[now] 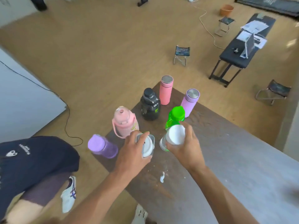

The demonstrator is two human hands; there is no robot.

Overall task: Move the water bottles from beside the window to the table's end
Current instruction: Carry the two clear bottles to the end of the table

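Several water bottles stand at the far end of the dark wooden table (226, 151): a pink flask (165, 92), a lilac flask (189, 102), a black jug (150, 105), a pink jug with a handle (124, 122), a green bottle (174, 116) and a purple bottle (102, 146) at the table's left corner. My left hand (132, 155) grips a clear bottle with a white flip lid (148, 147) from above. My right hand (188, 146) grips a clear bottle with a round white cap (175, 135), just in front of the green bottle.
A person in a dark shirt and white shoes (32, 167) stands close at the table's left. A white blob (162, 177) lies on the tabletop. On the floor beyond are folding stools (182, 54), a black bench with papers (242, 46) and a cable (68, 123).
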